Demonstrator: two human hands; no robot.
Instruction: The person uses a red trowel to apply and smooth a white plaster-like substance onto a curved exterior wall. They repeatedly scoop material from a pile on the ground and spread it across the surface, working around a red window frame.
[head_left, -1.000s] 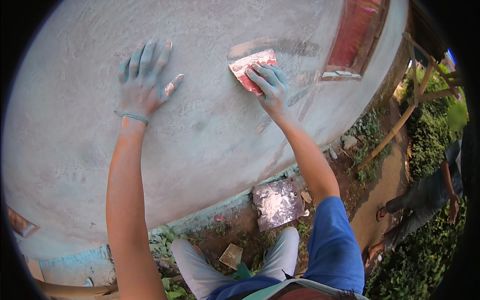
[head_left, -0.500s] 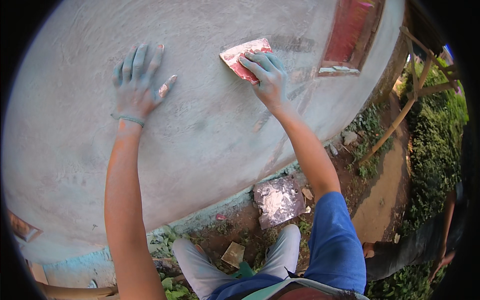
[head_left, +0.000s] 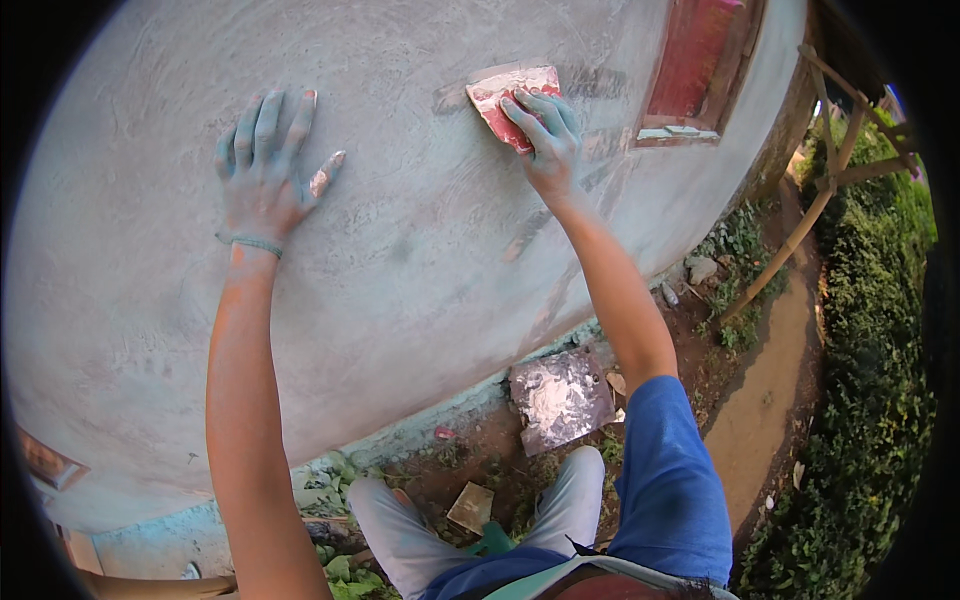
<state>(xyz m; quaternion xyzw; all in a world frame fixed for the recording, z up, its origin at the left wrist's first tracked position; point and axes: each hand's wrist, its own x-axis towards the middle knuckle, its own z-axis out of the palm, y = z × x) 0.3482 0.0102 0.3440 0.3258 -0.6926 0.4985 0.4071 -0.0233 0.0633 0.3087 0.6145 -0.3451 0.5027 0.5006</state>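
Note:
My right hand (head_left: 552, 143) grips a red putty spreader (head_left: 492, 98) smeared with pale paste, its wide edge against the grey-blue plastered wall (head_left: 390, 310). Dark damp-looking streaks show on the plaster to either side of the tool. Over to the left, my left hand (head_left: 260, 182) lies palm-down on the wall with its fingers stretched out; a cord circles its wrist. Bluish dust coats both hands, and the left thumb carries a pale, shiny patch.
Below, a dark board (head_left: 598, 398) bearing white paste lies on the ground by the wall's foot. A red-paned window (head_left: 693, 70) is at upper right. Bamboo poles (head_left: 790, 250), a dirt path (head_left: 762, 400) and a hedge (head_left: 870, 380) lie further right.
My right hand has moved the spreader to the right and slightly up, and a dark streak now shows left of it. Another person's limbs at the lower right have left the view.

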